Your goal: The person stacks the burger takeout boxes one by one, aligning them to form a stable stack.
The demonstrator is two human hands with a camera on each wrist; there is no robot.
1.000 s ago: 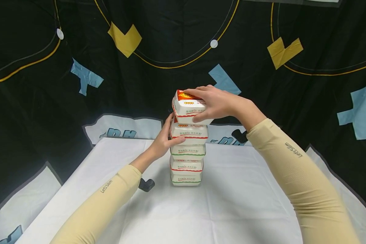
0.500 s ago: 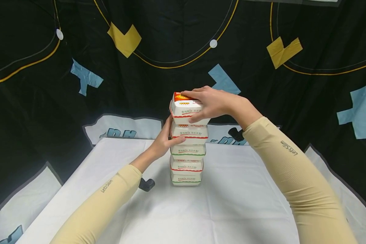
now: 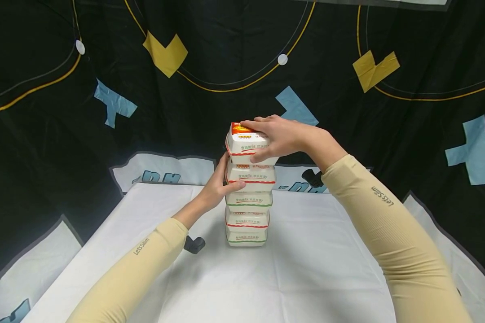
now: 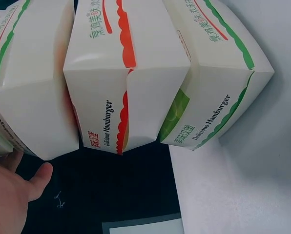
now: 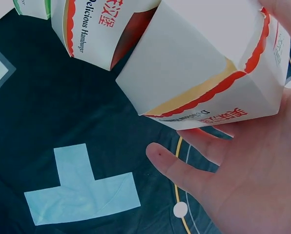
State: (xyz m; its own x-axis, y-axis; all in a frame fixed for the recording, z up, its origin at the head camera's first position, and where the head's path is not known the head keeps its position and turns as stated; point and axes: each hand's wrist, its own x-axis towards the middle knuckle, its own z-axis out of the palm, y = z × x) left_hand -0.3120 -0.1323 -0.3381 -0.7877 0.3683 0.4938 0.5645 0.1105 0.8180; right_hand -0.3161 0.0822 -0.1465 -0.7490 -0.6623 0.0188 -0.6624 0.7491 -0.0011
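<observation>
White paper hamburger boxes with red or green scalloped stripes stand in a tall stack (image 3: 247,220) on the table, seen from the side in the left wrist view. My right hand (image 3: 288,136) grips the top hamburger box (image 3: 243,144), thumb on its front and fingers over its red printed lid. That box sits right over the one below, a little askew to it. My left hand (image 3: 215,187) holds the second hamburger box from the top (image 3: 256,174) at its left side, thumb across the front; its other fingers are hidden behind. In the right wrist view the top box (image 5: 204,58) looks tilted.
A white cloth covers the table (image 3: 327,260). One black angled piece (image 3: 194,245) shows beside the left forearm, another (image 3: 313,178) by the right wrist. Behind hangs a black curtain (image 3: 234,40) with yellow and blue patches.
My right hand has brought the top box slightly left and down onto the stack, then held it there. My left hand has kept its place.
</observation>
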